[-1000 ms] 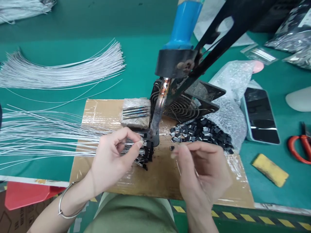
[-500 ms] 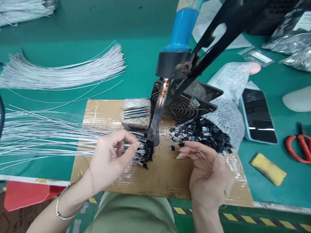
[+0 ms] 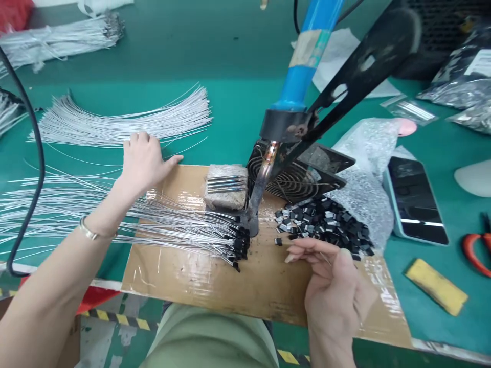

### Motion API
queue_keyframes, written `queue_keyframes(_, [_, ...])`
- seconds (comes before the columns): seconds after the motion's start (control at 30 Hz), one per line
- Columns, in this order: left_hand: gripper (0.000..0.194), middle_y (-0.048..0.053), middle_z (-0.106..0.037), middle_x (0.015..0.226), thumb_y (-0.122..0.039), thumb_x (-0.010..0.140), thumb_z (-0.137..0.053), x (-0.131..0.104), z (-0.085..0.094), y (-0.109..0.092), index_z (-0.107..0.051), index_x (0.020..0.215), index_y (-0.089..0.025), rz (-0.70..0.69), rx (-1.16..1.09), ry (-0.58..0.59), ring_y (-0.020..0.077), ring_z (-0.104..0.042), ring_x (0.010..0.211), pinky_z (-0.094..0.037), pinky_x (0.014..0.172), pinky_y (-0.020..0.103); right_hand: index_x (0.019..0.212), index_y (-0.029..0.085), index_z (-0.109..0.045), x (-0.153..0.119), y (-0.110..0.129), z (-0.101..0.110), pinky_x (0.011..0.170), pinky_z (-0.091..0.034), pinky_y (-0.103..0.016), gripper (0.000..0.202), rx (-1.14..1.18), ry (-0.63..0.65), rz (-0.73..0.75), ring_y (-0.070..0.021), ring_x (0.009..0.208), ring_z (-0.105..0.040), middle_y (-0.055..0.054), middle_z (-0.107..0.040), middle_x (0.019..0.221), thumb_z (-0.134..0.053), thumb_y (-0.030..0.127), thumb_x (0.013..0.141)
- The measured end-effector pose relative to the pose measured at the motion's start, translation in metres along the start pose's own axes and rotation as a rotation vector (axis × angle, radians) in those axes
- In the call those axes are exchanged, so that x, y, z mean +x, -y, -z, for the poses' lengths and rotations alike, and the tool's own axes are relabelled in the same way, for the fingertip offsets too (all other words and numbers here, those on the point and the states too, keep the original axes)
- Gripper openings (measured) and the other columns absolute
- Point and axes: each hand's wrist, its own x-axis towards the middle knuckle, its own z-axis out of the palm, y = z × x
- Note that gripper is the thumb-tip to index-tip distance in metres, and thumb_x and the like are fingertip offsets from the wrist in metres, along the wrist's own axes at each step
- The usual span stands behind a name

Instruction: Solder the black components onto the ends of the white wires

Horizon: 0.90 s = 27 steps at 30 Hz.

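My left hand (image 3: 143, 159) reaches over the near edge of a bundle of white wires (image 3: 126, 120), thumb held apart and fingertips at the lowest strands. Whether it touches them is hard to tell. My right hand (image 3: 332, 286) is closed around a thin solder wire (image 3: 327, 258), beside a pile of small black connectors (image 3: 326, 222). One loose black connector (image 3: 278, 241) lies just left of its fingertips. Between the hands, wires with black connector ends (image 3: 240, 243) lie on a cardboard sheet (image 3: 215, 291). A blue-handled soldering iron (image 3: 264, 174) points down in a black stand.
A block with metal rods (image 3: 226, 186) and a black fan (image 3: 295, 179) stand behind the iron. On the right are bubble wrap (image 3: 368, 168), a phone (image 3: 416, 199), a yellow sponge (image 3: 436, 286) and red-handled pliers (image 3: 475, 253). A black cable (image 3: 34, 168) hangs at left.
My left hand has left the connector ends and moved up and left to the white wire bundle. My right hand stays in place with the solder wire. The view has shifted slightly.
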Motion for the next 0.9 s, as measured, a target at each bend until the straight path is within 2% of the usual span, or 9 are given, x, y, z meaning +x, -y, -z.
queue_keyframes(0.07, [0.054, 0.032, -0.069, 0.122, -0.051, 0.093, -0.069, 0.024, -0.009, 0.01, -0.072, 0.114, 0.0, -0.043, -0.052, 0.062, 0.0487, -0.059, 0.122, -0.045, 0.104, 0.057, 0.084, 0.014, -0.08, 0.0, 0.0, 0.0, 0.057, -0.057, -0.032, 0.05, -0.007, 0.004, 0.004, -0.02, 0.065, -0.071, -0.009, -0.079, 0.077, -0.054, 0.051, 0.106])
queue_keyframes(0.17, [0.032, 0.024, -0.073, 0.114, -0.037, 0.095, -0.065, 0.039, -0.016, 0.009, -0.074, 0.107, -0.009, -0.175, -0.092, 0.085, 0.0418, -0.061, 0.119, -0.043, 0.106, 0.053, 0.085, 0.014, -0.08, 0.0, -0.001, 0.002, 0.06, -0.057, -0.031, 0.049, -0.036, 0.024, -0.014, -0.0189, 0.067, -0.071, -0.008, -0.078, 0.078, -0.054, 0.05, 0.107])
queue_keyframes(0.37, [0.026, 0.03, -0.069, 0.123, -0.013, 0.097, -0.047, 0.035, -0.018, -0.014, -0.071, 0.106, -0.005, -0.324, -0.133, 0.073, 0.0455, -0.054, 0.132, -0.035, 0.113, 0.057, 0.084, 0.014, -0.08, -0.003, 0.0, 0.005, 0.062, -0.056, -0.03, 0.046, -0.09, 0.041, -0.038, -0.0184, 0.067, -0.071, -0.007, -0.077, 0.077, -0.058, 0.048, 0.107])
queue_keyframes(0.43, [0.024, 0.029, -0.07, 0.12, -0.01, 0.096, -0.048, 0.033, -0.017, -0.016, -0.069, 0.104, -0.004, -0.312, -0.165, 0.065, 0.0442, -0.06, 0.126, -0.04, 0.108, 0.054, 0.083, 0.014, -0.08, -0.003, 0.0, 0.004, 0.062, -0.056, -0.03, 0.046, -0.094, 0.04, -0.045, -0.0181, 0.067, -0.071, -0.007, -0.077, 0.077, -0.059, 0.049, 0.106])
queue_keyframes(0.53, [0.024, 0.019, -0.074, 0.105, -0.009, 0.097, -0.047, 0.028, -0.01, -0.015, -0.065, 0.113, -0.007, -0.258, -0.247, 0.048, 0.0317, -0.071, 0.1, -0.051, 0.09, 0.042, 0.083, 0.014, -0.08, -0.004, 0.0, 0.003, 0.063, -0.056, -0.029, 0.047, -0.102, 0.035, -0.055, -0.0174, 0.067, -0.07, -0.007, -0.077, 0.077, -0.06, 0.051, 0.105])
queue_keyframes(0.67, [0.024, 0.004, -0.076, 0.086, -0.016, 0.102, -0.043, 0.002, 0.018, -0.016, -0.061, 0.117, -0.013, -0.185, -0.373, 0.017, 0.0166, -0.069, 0.071, -0.049, 0.071, 0.029, 0.083, 0.015, -0.08, -0.003, -0.001, 0.004, 0.064, -0.054, -0.029, 0.046, -0.088, 0.022, -0.059, -0.0169, 0.068, -0.07, -0.006, -0.077, 0.077, -0.06, 0.05, 0.105])
queue_keyframes(0.73, [0.017, 0.0, -0.076, 0.078, -0.024, 0.101, -0.05, -0.02, 0.039, -0.018, -0.067, 0.103, -0.019, -0.14, -0.473, 0.01, 0.0156, -0.065, 0.064, -0.045, 0.067, 0.03, 0.083, 0.016, -0.08, -0.003, -0.001, 0.005, 0.064, -0.054, -0.029, 0.045, -0.082, 0.028, -0.062, -0.0171, 0.07, -0.07, -0.006, -0.077, 0.078, -0.06, 0.048, 0.106])
queue_keyframes(0.83, [0.017, -0.001, -0.075, 0.073, -0.032, 0.097, -0.062, -0.057, 0.065, -0.021, -0.072, 0.088, -0.022, -0.18, -0.393, -0.069, 0.017, -0.061, 0.059, -0.042, 0.065, 0.032, 0.089, 0.017, -0.081, -0.007, 0.001, 0.005, 0.066, -0.054, -0.031, 0.042, -0.095, 0.054, -0.018, -0.0177, 0.073, -0.069, -0.006, -0.077, 0.083, -0.055, 0.044, 0.109])
queue_keyframes(0.9, [0.018, -0.001, -0.074, 0.071, -0.033, 0.095, -0.066, -0.08, 0.075, -0.023, -0.073, 0.083, -0.022, -0.202, -0.457, 0.006, 0.0157, -0.06, 0.057, -0.041, 0.06, 0.031, 0.101, 0.02, -0.083, -0.014, 0.004, 0.004, 0.07, -0.055, -0.032, 0.036, -0.149, 0.086, 0.09, -0.0174, 0.075, -0.069, -0.006, -0.078, 0.089, -0.052, 0.035, 0.111])
